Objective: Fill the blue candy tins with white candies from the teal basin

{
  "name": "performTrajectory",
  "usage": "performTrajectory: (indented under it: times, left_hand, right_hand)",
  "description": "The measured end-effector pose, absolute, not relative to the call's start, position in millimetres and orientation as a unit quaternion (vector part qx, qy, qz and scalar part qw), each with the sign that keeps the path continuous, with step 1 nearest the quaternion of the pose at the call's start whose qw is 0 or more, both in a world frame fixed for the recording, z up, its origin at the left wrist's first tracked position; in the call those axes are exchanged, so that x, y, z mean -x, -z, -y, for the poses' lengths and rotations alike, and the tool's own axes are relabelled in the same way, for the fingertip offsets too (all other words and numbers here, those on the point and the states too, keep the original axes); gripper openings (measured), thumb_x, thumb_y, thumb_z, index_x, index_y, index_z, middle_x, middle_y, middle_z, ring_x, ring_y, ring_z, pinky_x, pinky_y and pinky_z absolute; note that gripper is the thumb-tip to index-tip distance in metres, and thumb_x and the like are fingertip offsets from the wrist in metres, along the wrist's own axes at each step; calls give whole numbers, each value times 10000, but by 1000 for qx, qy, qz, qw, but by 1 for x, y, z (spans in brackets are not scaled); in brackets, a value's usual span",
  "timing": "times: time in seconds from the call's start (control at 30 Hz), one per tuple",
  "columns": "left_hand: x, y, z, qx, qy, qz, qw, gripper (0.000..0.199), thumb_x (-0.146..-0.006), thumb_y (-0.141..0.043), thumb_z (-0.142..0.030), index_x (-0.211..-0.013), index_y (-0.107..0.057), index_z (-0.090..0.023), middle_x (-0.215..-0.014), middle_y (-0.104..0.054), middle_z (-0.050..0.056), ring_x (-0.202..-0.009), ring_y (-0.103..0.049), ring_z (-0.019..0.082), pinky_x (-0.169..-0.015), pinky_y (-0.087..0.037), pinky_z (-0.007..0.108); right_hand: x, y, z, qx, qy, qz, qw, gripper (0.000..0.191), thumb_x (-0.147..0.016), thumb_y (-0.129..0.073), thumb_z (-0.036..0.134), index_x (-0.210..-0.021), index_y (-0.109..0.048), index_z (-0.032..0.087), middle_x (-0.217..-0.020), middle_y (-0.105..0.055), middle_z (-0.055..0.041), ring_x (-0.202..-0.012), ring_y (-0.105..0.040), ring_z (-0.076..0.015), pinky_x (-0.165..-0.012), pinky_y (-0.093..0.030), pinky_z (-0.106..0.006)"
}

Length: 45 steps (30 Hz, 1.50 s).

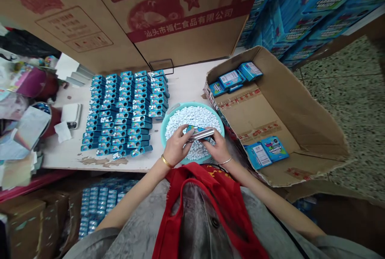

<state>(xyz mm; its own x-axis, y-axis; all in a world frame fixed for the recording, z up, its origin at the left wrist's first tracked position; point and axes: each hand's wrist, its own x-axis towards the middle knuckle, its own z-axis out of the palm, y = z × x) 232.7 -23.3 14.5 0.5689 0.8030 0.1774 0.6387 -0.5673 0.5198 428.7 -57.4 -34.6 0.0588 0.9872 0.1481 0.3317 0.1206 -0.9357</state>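
Both hands are above a turquoise basin [163,130] filled with small white candies [197,116]. My left hand [177,145] is closed, its fingers around a small blue candy box [191,129]. A shiny silver metal piece [203,134], scoop-like and lying across the box, spans both hands. My right hand [219,148] is closed around the right end of this metal piece. Fingers hide much of the box and the tool's exact shape. To the left stand several rows of blue candy boxes [120,110], with round dark holes and white candies showing on their tops.
At right, an open cardboard tray [270,110] holds a few flat blue packets [231,78]. Large cartons [186,50] wall off the table's back. Stacked blue display boxes [313,14] rise at the far right. A white device [71,115] and papers [27,130] lie left.
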Motion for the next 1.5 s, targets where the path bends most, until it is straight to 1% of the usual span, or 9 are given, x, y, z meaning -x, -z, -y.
performTrajectory:
  times: [0.2, 0.43, 0.53, 0.63, 0.73, 0.9, 1.13, 1.3, 1.5]
  left_hand:
    - [-224, -27, 20, -899, -256, -294, 200, 418, -847, -554, -184, -1264, -551, -207, -1340, -495, 166, -991, -592, 205, -819, -534, 342]
    - [-223, -30, 9, -809, -338, -413, 248, 359, -838, -523, -160, -1194, -570, -174, -1073, -588, 106, -997, -580, 204, -850, -498, 353]
    - [-221, -6, -1, -754, -272, -529, 279, 134, -880, -504, -225, -942, -609, -170, -827, -589, 46, -801, -563, 178, -743, -464, 313]
    - [-226, 29, -6, -707, -129, -614, 326, 155, -839, -610, -305, -764, -558, -180, -691, -523, 11, -695, -516, 175, -680, -414, 298]
    - [-240, 59, -2, -689, -58, -620, 370, 139, -757, -686, -234, -800, -566, -180, -766, -552, 30, -733, -531, 188, -703, -403, 300]
    - [-250, 71, 0, -678, -81, -608, 405, 70, -768, -578, -105, -771, -562, -173, -753, -571, 20, -733, -551, 165, -726, -418, 282]
    - [-243, 7, -5, -613, -225, -554, 517, 217, -877, -527, -346, -973, -579, -159, -616, -490, -47, -514, -464, 97, -538, -404, 230]
    - [-268, -36, 7, -758, -188, -479, 401, 81, -855, -556, -237, -826, -604, -178, -741, -565, 18, -720, -543, 161, -697, -466, 291]
    - [-254, -47, 3, -799, -264, -401, 362, 272, -874, -552, -180, -1137, -619, -197, -1028, -629, 83, -955, -600, 195, -850, -492, 338]
  right_hand:
    - [-425, 26, 55, 519, -373, 616, 460, 308, -847, -571, 244, -1155, -572, 237, -1079, -658, -60, -1029, -627, -217, -920, -513, -376]
    - [-417, 31, 55, 517, -398, 601, 461, 336, -853, -645, 348, -1155, -552, 232, -1101, -656, -68, -1015, -636, -214, -913, -516, -371]
    - [-423, 31, 57, 545, -364, 600, 458, 321, -856, -651, 339, -1144, -560, 231, -1070, -661, -67, -1005, -635, -214, -908, -511, -371]
    - [-438, 33, 62, 599, -314, 576, 460, 342, -843, -666, 347, -1145, -567, 223, -1070, -661, -77, -1008, -628, -226, -909, -505, -385]
    - [-452, 35, 66, 633, -298, 555, 449, 369, -837, -666, 361, -1162, -563, 219, -1089, -656, -84, -1005, -625, -235, -918, -499, -409]
    - [-460, 37, 67, 641, -280, 563, 441, 368, -845, -653, 373, -1165, -561, 215, -1077, -661, -85, -1001, -625, -236, -921, -498, -417]
    - [-446, 35, 61, 611, -276, 619, 409, 319, -863, -591, 281, -1176, -555, 233, -1106, -644, -98, -1049, -611, -257, -932, -503, -427]
    - [-432, 42, 57, 571, -290, 660, 394, 345, -850, -531, 204, -1193, -546, 237, -1107, -641, -103, -1081, -602, -274, -951, -500, -462]
    - [-429, 44, 58, 556, -313, 646, 419, 325, -870, -563, 293, -1192, -531, 257, -1123, -646, -91, -1076, -608, -260, -937, -506, -450]
